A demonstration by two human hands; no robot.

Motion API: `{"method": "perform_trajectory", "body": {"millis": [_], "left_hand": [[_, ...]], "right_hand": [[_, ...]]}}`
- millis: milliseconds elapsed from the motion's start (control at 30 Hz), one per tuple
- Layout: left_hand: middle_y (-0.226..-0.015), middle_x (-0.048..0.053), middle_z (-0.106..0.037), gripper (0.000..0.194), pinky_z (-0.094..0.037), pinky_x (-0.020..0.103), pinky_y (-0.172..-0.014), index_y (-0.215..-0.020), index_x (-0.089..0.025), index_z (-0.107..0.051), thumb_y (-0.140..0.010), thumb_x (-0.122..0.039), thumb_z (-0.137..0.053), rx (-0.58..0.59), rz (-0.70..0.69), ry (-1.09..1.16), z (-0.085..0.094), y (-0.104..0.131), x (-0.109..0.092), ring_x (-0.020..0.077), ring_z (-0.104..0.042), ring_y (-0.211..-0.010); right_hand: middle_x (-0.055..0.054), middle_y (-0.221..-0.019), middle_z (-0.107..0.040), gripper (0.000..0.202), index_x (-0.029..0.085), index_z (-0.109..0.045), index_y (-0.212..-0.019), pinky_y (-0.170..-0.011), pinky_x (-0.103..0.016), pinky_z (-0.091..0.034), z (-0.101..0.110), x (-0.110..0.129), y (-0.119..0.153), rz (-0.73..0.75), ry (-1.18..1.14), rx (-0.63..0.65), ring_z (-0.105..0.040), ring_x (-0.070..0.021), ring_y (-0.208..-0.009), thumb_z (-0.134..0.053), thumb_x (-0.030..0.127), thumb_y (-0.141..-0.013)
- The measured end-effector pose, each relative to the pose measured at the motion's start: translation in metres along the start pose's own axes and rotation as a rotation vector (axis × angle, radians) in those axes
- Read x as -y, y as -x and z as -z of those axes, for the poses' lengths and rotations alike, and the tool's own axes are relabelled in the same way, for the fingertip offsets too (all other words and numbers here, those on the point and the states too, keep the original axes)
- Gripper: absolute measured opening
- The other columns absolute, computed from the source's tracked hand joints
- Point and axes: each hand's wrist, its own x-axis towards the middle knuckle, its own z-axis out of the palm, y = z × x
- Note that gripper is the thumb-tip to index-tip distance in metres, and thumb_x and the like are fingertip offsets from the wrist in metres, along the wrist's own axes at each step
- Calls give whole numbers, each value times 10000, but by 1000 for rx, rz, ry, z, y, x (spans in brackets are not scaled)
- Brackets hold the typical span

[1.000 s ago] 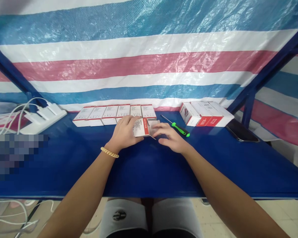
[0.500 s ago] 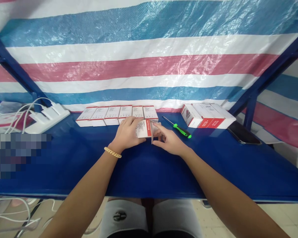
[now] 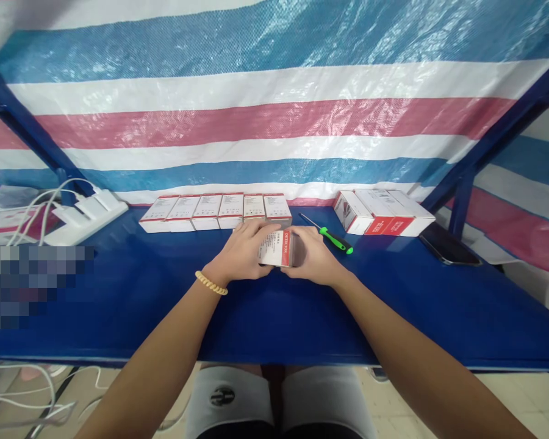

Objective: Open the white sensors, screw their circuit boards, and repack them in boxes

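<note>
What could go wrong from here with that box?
The left grip and right grip hold the DETECTOR box at its ends; squeezing hard might dent it. Swinging right could knock the green-handled screwdriver lying beside the right grip. Pushing forward might bump the row of boxes behind.

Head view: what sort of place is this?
Probably a makeshift workstation or small workshop: striped plastic sheeting as a backdrop, a blue table, and a green-and-black-handled screwdriver lying on it.
</note>
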Motion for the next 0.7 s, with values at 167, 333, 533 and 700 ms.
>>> {"method": "perform_trajectory", "body": {"millis": [167,333,533,700], "left_hand": [[-1431,173,-493,979,-387,492,-1050,-1478,-183,-341,-669,-516,-779,95,-14,-45,3,-1,-4,361,-488,-1291],[-1293,137,-623,753,-431,444,-973,-1324,-181,-508,-723,-567,-747,42,-1,-80,-5,-2,-2,316,-593,-1165],[-1208,126,-658,552,-450,438,-927,-1209,-182,-558,-721,-374,-728,-41,27,-154,-7,-3,-3,314,-617,-1107],[-1195,149,-655,482,-457,444,-913,-1195,-163,-555,-762,-337,-674,-102,5,-173,-11,-4,-4,317,-615,-1098]], "right_hand": [[-125,-1210,-634,734,211,-535,-1224,-989,-550,-403,-4,-1,-2,24,-8,-41,-522,-361,-1166,-835,337,-565],[-135,-1329,-605,858,230,-513,-1328,-1042,-568,-382,0,-4,-2,37,-53,45,-500,-368,-1248,-883,384,-569],[-86,-1055,-688,331,232,-627,-1041,-921,-481,-478,4,-7,-1,130,-83,-198,-609,-279,-1005,-669,212,-714],[-41,-770,-694,101,233,-656,-774,-796,-427,-487,-5,-7,-3,12,-116,-107,-616,-223,-794,-614,289,-847]]}}
